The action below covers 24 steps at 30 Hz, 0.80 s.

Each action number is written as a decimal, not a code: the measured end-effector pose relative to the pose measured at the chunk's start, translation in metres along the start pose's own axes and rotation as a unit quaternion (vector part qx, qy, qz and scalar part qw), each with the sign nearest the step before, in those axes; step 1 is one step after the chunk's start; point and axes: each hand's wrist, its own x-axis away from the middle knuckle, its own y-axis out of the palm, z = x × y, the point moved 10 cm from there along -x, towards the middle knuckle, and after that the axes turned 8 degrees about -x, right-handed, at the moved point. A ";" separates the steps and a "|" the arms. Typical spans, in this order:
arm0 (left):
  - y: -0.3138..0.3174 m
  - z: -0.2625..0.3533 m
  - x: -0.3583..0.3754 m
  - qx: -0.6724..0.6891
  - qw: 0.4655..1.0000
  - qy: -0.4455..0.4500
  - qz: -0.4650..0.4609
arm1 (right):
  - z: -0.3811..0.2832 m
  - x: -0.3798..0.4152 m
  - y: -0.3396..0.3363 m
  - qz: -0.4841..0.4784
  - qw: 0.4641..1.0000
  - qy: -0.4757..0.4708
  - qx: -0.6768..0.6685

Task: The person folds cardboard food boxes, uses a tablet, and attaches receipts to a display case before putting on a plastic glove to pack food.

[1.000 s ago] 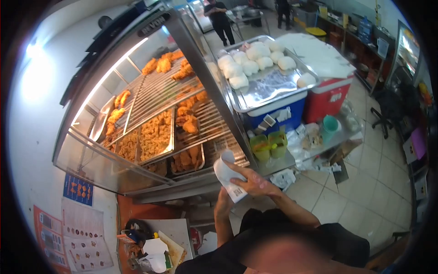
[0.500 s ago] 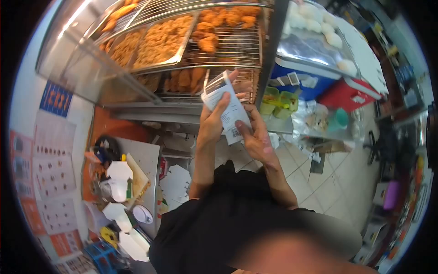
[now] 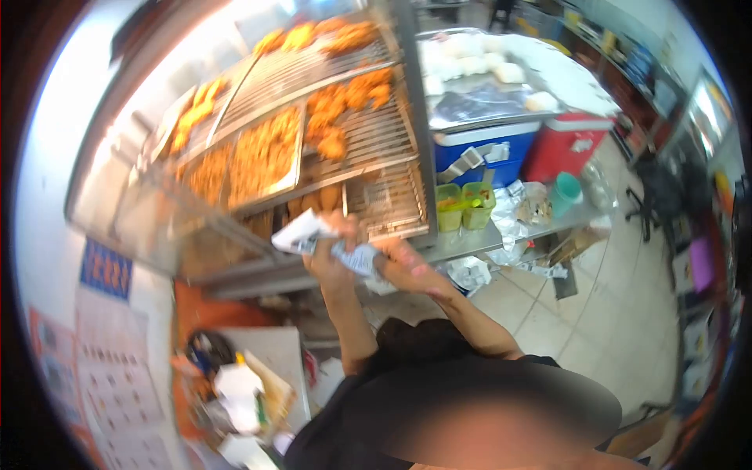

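Between my two hands is a printed receipt [image 3: 358, 260], bent and blurred by motion, in front of the lower edge of a heated display case [image 3: 286, 270]. My left hand [image 3: 329, 262] is closed around its left part, and a white end sticks out past the fingers. On the other side, my right hand [image 3: 405, 268] grips the right end. Behind the hands, wire racks [image 3: 368, 129] in the case hold fried pieces [image 3: 329, 141] and a metal tray of small fried bits [image 3: 266, 153].
Right of the case stand a blue cooler [image 3: 501, 164], a red cooler [image 3: 565, 149], green containers [image 3: 478, 211] and a teal cup [image 3: 565, 192]. A tray [image 3: 501, 113] carries white rounded items. Cartons [image 3: 239, 395] lie on the lower left table [image 3: 274, 345].
The receipt went from lying flat and readable to bent, and both hands moved lower and left in view. The view shifted, showing more of the upper racks.
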 end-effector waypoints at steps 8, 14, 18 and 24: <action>0.021 -0.019 -0.010 0.032 0.998 -0.025 -0.053 | -0.044 0.032 -0.027 0.118 0.979 -0.162 -0.024; 0.018 -0.015 -0.027 0.103 0.993 0.000 -0.060 | -0.037 0.041 -0.028 0.018 0.986 -0.166 -0.007; 0.024 -0.016 -0.038 0.113 0.990 -0.017 -0.087 | -0.023 0.040 -0.038 -0.016 0.992 -0.097 -0.084; 0.008 0.006 -0.046 0.034 0.999 -0.003 0.021 | -0.024 0.037 -0.086 0.132 0.974 -0.176 0.048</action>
